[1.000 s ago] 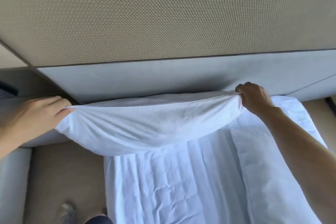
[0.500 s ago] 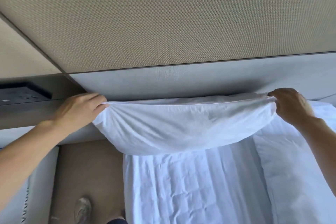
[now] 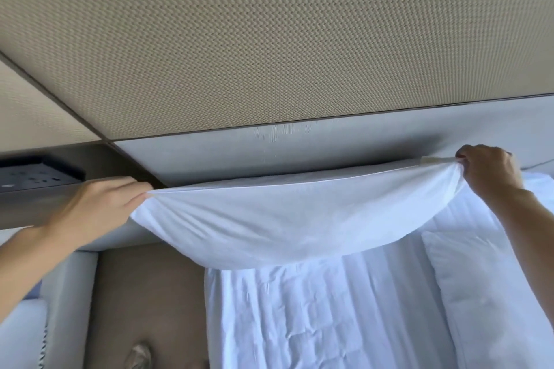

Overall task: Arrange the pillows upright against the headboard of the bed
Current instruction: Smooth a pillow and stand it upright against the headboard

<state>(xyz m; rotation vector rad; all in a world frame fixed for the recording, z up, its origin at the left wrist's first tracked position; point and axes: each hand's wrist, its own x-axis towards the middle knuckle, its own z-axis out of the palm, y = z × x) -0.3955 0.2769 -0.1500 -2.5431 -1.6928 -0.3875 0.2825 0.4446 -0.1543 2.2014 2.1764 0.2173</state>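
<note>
Fingers (image 3: pixel 129 187) of left hand (image 3: pixel 99 210) and right hand (image 3: pixel 491 174) still pinch the pillow (image 3: pixel 299 219) corners, now farther apart.

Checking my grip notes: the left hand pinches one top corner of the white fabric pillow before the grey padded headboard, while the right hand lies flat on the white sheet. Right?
No. In the head view the right hand pinches the other top corner of the white fabric pillow; the left hand and grey padded headboard are as stated.

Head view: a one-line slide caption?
Left hand and right hand grip a white pillow by its top corners at the grey headboard; a second pillow lies on the bed.
</note>
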